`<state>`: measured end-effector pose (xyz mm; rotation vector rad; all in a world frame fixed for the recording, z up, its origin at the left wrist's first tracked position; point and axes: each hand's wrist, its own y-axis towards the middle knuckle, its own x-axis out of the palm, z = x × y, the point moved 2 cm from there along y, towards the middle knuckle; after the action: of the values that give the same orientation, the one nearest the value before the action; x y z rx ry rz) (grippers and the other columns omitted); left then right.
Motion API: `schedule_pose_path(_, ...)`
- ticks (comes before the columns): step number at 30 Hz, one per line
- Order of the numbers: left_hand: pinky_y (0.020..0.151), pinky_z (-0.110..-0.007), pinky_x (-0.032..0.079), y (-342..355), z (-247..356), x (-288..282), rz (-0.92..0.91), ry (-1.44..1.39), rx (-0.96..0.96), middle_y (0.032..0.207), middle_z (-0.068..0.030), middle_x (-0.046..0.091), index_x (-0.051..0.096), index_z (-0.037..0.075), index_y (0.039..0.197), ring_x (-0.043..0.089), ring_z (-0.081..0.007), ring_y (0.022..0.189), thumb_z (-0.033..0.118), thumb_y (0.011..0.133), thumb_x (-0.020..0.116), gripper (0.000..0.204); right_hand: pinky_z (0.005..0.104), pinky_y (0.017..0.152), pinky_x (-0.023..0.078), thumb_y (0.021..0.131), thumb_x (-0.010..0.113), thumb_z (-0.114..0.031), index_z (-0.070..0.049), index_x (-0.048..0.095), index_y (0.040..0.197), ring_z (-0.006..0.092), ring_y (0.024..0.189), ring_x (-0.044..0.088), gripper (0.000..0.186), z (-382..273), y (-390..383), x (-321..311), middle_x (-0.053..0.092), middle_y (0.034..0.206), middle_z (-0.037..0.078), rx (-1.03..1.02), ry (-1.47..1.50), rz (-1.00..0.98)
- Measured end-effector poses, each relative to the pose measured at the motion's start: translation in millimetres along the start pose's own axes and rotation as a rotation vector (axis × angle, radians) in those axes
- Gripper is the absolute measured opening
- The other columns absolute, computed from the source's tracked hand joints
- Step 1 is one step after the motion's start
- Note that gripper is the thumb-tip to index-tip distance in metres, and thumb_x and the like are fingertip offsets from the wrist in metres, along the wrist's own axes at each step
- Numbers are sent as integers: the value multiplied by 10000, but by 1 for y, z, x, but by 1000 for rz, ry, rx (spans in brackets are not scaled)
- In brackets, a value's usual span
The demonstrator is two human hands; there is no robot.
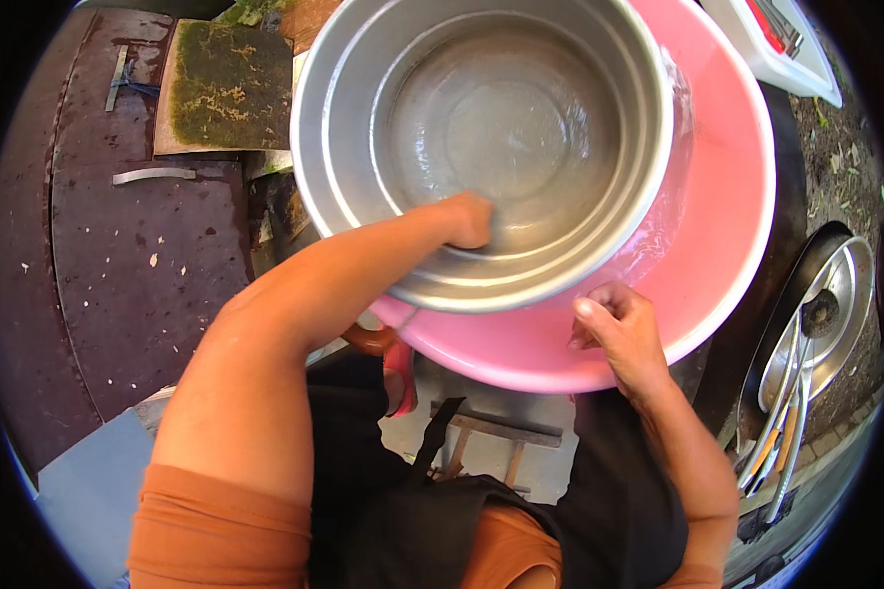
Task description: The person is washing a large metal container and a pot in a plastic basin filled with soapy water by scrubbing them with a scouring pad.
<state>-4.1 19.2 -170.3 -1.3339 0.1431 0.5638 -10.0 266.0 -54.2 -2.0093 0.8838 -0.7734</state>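
Note:
A large steel pot [344, 118] sits tilted inside a wide pink basin [727, 196] that holds some water. My left hand [469, 218] reaches down into the pot and presses against its inner wall near the bottom; whether it holds anything there I cannot tell. My right hand [614, 324] rests at the near rim of the pink basin, fingers curled against the rim just below the pot's outer wall.
A dark metal surface [128, 255] lies to the left with a mossy board [228, 86] on it. At the right, a steel plate [835, 324] holds a ladle and several utensils. A white tub [786, 49] stands top right. A small wooden stool [491, 432] shows below the basin.

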Motion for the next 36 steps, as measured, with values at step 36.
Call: schedule_pose_path(36,954,-388,390,-10,106,52,324,-673,553,1184,-236,526,482,96,1275,498,-346,1118,134,792,451,485,252,768,442,738,503,53,53,542,1014,115,813,547,279,-14,3,-35,590,908,57,-749,127,507)
